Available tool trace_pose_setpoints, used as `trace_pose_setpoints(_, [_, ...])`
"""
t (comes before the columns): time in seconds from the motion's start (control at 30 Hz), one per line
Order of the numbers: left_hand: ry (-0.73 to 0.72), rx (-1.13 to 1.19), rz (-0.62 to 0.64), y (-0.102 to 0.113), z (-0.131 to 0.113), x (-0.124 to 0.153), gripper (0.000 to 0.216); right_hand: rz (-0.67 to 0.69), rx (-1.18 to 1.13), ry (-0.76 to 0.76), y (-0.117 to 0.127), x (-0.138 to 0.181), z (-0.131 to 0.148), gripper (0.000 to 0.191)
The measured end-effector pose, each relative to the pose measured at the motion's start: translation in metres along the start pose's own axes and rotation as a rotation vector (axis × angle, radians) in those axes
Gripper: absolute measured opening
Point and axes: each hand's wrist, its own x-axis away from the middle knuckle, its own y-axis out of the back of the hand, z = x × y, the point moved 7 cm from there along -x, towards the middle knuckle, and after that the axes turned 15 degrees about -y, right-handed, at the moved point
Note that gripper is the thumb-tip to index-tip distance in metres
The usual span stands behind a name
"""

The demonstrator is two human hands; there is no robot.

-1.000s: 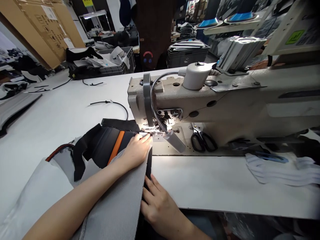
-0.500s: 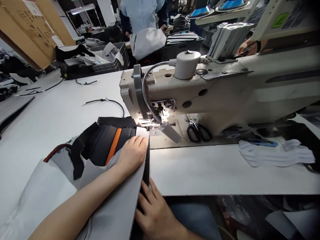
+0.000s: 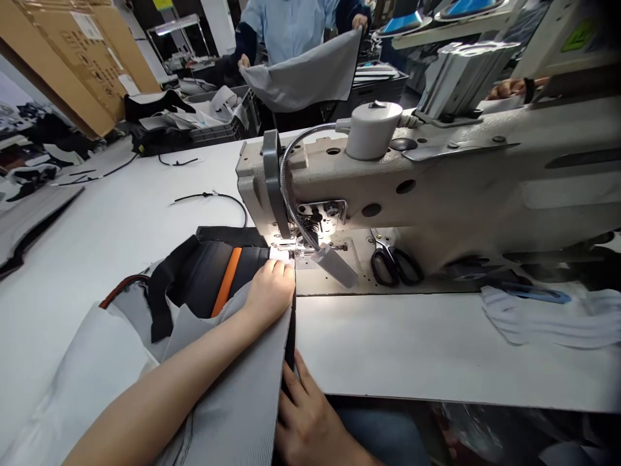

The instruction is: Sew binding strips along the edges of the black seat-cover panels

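Resting on the grey cloth, the L hand keeps its fingers bent & close together, near the far end of the cloth & just before the lit needle area of the sewing machine. Its thumb is hidden, so I can't tell if this grip is clamped on the cloth or only pressing it. The R hand is lower, at the right edge of the same cloth, w/ fingertips by the black layer which shows along this edge. Its fingers are a bit apart, but the thumb is out of sight, so the state of this grip is also unclear.

The cloth lies on the white tabletop, to the left of & in front of the machine. Beside the L hand, a black panel w/ an orange strip is visible. A small lamp hangs on a bendable tube near the needle area; black-handled scissors lie on the machine base, right of the lamp. Behind the work, a thin black cord lies curved. Across the tabletop, a co-worker holds up another grey piece w/ both hands.
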Motion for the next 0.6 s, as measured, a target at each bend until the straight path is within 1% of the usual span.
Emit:
trace_pose_setpoints(0.03, [-0.011, 0.009, 0.016, -0.002, 0.002, -0.004, 0.019, 0.024, -0.006, -0.001, 0.000, -0.003, -0.003, 0.024])
trace_pose_setpoints(0.1, [-0.079, 0.026, 0.059, -0.004, 0.003, -0.007, 0.021, 0.070, -0.009, -0.009, 0.001, -0.009, -0.009, 0.024])
trace_pose_setpoints(0.17, [-0.156, 0.023, 0.086, -0.002, 0.002, -0.001, 0.026, 0.099, -0.002, -0.016, 0.002, -0.013, -0.013, 0.024])
trace_pose_setpoints(0.23, [-0.183, -0.008, 0.083, 0.003, 0.004, 0.012, 0.034, 0.119, 0.009, -0.016, 0.001, -0.016, -0.015, 0.024])
trace_pose_setpoints(0.33, [-0.170, -0.058, 0.042, 0.010, 0.008, 0.030, 0.044, 0.108, 0.019, -0.021, -0.001, -0.017, -0.015, 0.024])
trace_pose_setpoints(0.4, [-0.162, -0.063, 0.027, 0.010, 0.008, 0.035, 0.047, 0.076, 0.024, -0.036, -0.002, -0.016, -0.014, 0.025])
trace_pose_setpoints(0.53, [-0.117, -0.026, 0.017, 0.005, 0.010, 0.031, 0.048, 0.072, 0.046, -0.057, -0.006, -0.015, -0.012, 0.023])
trace_pose_setpoints(0.6, [-0.108, -0.001, 0.012, 0.004, 0.011, 0.029, 0.049, 0.076, 0.052, -0.055, -0.003, -0.019, -0.013, 0.021])
